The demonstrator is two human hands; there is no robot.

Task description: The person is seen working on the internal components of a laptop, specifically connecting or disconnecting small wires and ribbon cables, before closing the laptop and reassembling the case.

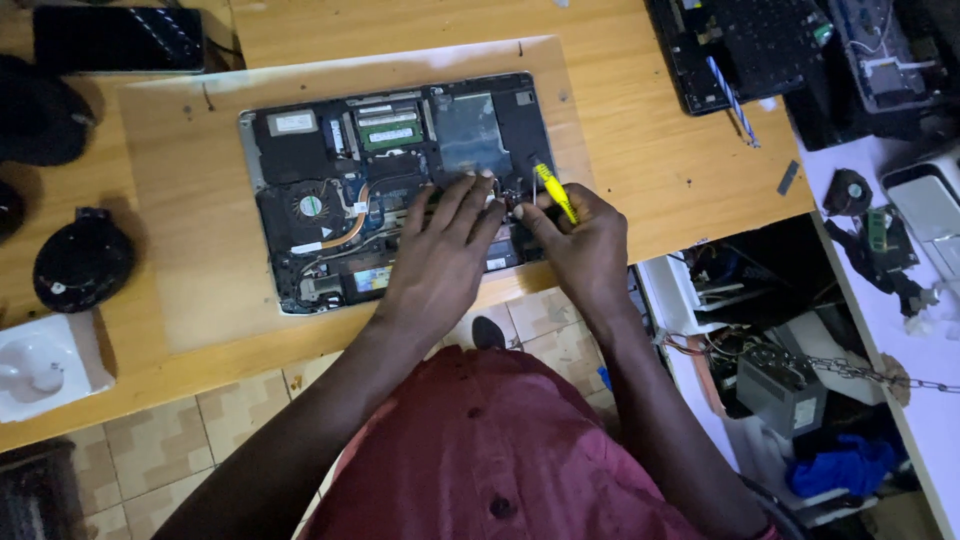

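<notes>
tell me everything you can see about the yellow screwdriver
The yellow screwdriver is slim, with a translucent-looking yellow plastic handle and a dark tip end. It lies tilted, tip toward the upper left over the opened laptop, gripped in the right hand. The left hand rests beside it on the laptop's innards.

We see a pale, smooth wooden table point(650, 180) with a matt tan board point(190, 200) lying on it. On the board rests an opened laptop base point(300, 170) of dark matt plastic, showing a copper-coloured metal pipe point(352, 228) and green circuit strips point(390, 132). Our right hand point(585, 245) grips a screwdriver with a glossy yellow plastic handle point(556, 192). A glossy black phone point(118, 38) lies nearby. Our shirt point(500, 450) is soft red cloth.
</notes>
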